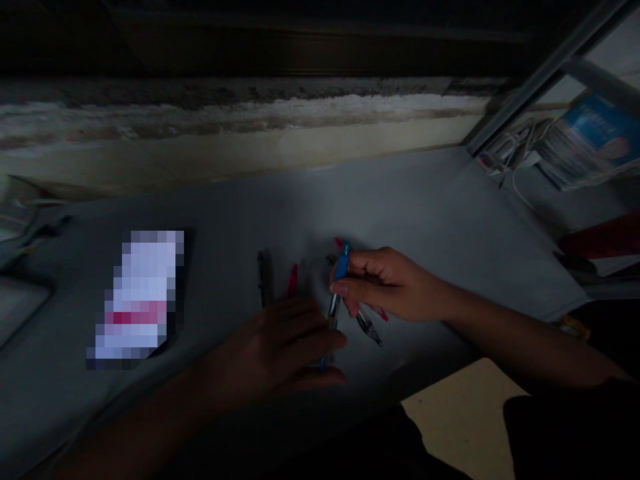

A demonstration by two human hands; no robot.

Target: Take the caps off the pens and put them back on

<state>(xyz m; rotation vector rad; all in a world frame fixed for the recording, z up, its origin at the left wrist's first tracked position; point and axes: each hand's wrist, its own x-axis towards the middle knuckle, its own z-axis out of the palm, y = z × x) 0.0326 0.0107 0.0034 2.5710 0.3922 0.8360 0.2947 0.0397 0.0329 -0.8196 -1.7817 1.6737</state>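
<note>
My right hand (385, 283) is closed round several pens, with a blue pen (340, 273) pinched upright between thumb and fingers; a clear pen (369, 328) and a red one (383, 313) stick out below the palm. My left hand (287, 350) lies low on the grey table (425, 207), fingers loosely curled near the blue pen's lower tip; it appears to touch that tip. On the table just beyond the left hand lie a black pen (262, 277) and a red pen (293, 280).
A blurred-out card or packet (143, 297) lies on the table at the left. Books and cables (575, 147) sit on a shelf at the far right. A stained wall ledge (250, 127) runs behind the table. The scene is dim.
</note>
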